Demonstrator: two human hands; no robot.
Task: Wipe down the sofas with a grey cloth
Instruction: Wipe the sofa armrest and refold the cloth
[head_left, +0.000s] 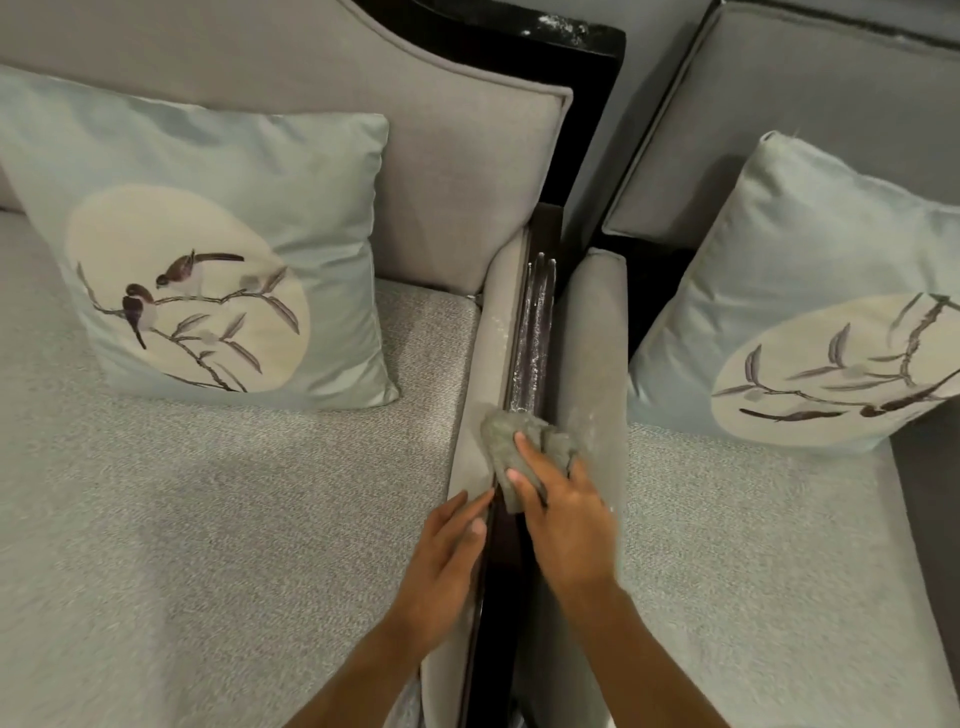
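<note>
Left hand (451, 540): spread flat on the left sofa's armrest (470, 447), probably bracing it.
Right hand (558, 499): fingers press down on the cloth (511, 434), bunched at the dark trim (530, 332) between the armrests.
Trim beyond: streaked pale, seemingly dust left to wipe.
Cushions (208, 249): propped back, clear of the wiping.

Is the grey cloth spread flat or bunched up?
Bunched up: the cloth sits in a crumpled wad under the right hand, with folds showing.
</note>
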